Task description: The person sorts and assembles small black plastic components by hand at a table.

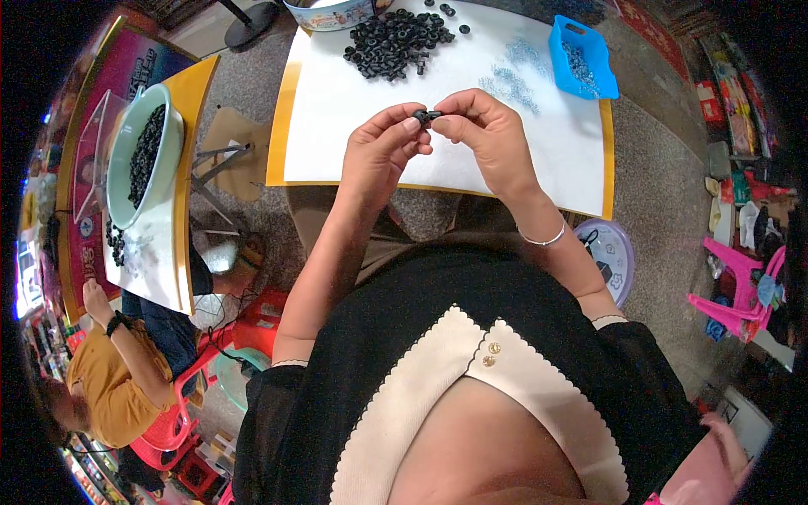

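Note:
Both hands meet over the near part of a white-topped table (337, 160). My left hand (379, 147) is closed in a pinch on a small black round piece (419, 115), thumb and forefinger gripping it. From the other side, my right hand (492, 139) pinches the right end of the same black piece, or a second one joined to it; I cannot tell which. Beyond my hands lies a heap of similar black pieces (391, 42), a few of them scattered at its right. Small clear bits (509, 84) are spread out to the right of the heap.
A blue basket (581, 34) holding clear bits stands at the table's far right. At the far left edge is a round tin (337, 17). Leftward, a person in a mustard top (126, 379) sits by another table with a pale green basin (172, 160) of black pieces.

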Demonstrator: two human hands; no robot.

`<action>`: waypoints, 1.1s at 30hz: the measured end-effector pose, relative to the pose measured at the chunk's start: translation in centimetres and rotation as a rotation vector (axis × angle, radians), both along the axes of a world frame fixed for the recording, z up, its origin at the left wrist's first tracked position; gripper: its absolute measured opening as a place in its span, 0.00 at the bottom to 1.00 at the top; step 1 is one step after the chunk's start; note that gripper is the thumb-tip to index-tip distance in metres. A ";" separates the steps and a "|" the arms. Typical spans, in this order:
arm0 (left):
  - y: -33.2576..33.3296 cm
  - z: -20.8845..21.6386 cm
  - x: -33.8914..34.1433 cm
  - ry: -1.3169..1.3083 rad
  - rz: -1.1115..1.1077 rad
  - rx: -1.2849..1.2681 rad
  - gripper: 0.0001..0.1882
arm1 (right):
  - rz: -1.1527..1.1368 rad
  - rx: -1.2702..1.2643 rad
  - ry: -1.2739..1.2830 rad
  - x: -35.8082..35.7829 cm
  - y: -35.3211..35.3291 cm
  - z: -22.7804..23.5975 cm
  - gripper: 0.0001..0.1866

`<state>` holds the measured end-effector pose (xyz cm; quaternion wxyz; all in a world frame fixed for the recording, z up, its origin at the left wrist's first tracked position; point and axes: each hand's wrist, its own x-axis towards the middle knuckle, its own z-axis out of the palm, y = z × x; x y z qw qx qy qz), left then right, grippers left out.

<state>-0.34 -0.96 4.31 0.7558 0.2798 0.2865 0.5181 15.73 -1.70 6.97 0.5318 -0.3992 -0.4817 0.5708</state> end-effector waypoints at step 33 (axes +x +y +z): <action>0.0 0.4 -0.7 0.248 -0.171 0.040 0.15 | -0.077 0.720 -0.645 -0.2 0.1 -2.1 0.07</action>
